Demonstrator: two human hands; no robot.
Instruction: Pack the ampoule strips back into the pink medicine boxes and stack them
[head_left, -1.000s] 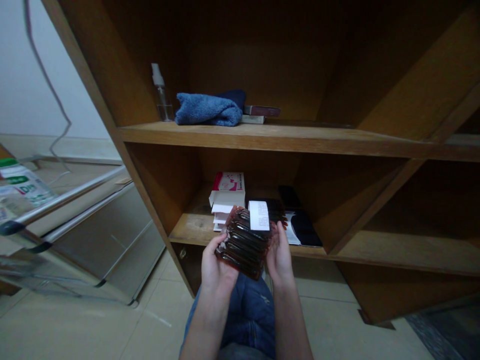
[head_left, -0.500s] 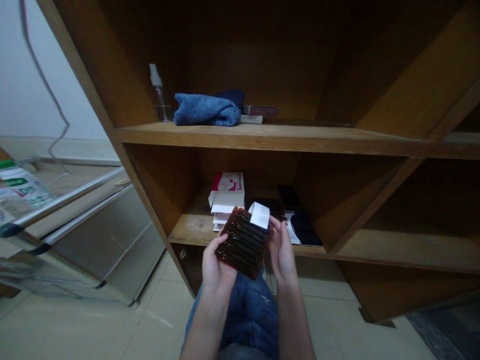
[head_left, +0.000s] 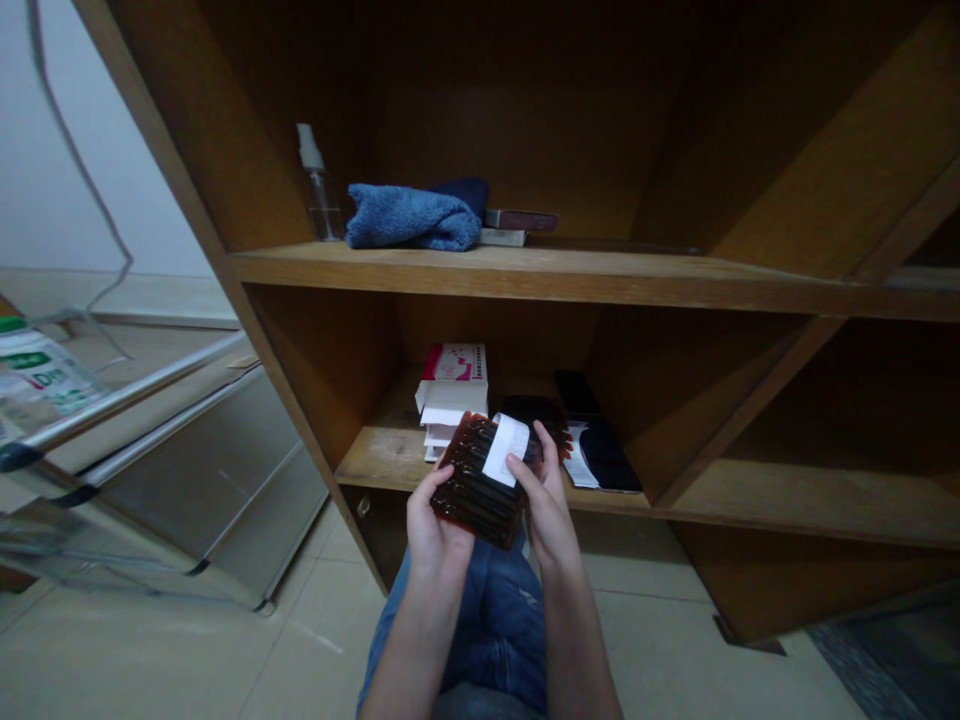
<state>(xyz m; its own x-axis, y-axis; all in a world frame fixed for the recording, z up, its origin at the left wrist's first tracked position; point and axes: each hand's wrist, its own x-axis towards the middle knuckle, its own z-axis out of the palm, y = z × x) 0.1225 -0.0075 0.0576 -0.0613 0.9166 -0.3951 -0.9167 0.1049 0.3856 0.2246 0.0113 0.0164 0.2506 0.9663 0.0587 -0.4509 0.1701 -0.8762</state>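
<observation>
My left hand [head_left: 436, 530] grips the left edge of a dark brown, ribbed strip of ampoules [head_left: 480, 490], thumb on top. The strip is glossy and tilted, held in front of the lower shelf. A white paper slip [head_left: 506, 448] curls over its upper right part. My right hand [head_left: 551, 505] presses the slip against the strip with its thumb; its index finger stretches up at the right edge. Behind, on the shelf, lies another dark ribbed strip [head_left: 536, 408], partly hidden. An opened pink and white box [head_left: 456, 385] with its flaps out stands to the left.
A black and white flat packet [head_left: 607, 455] lies right on the lower shelf [head_left: 382, 450]. Above, the upper shelf [head_left: 585, 265] holds a spray bottle [head_left: 319, 190], a blue towel [head_left: 412, 217] and small flat boxes [head_left: 517, 222]. A metal-framed rack [head_left: 172, 470] stands at the left.
My right hand has moved in to the left, and its thumb now lies on the paper slip. The slip has shifted down and left, flatter over the ampoule strip.
</observation>
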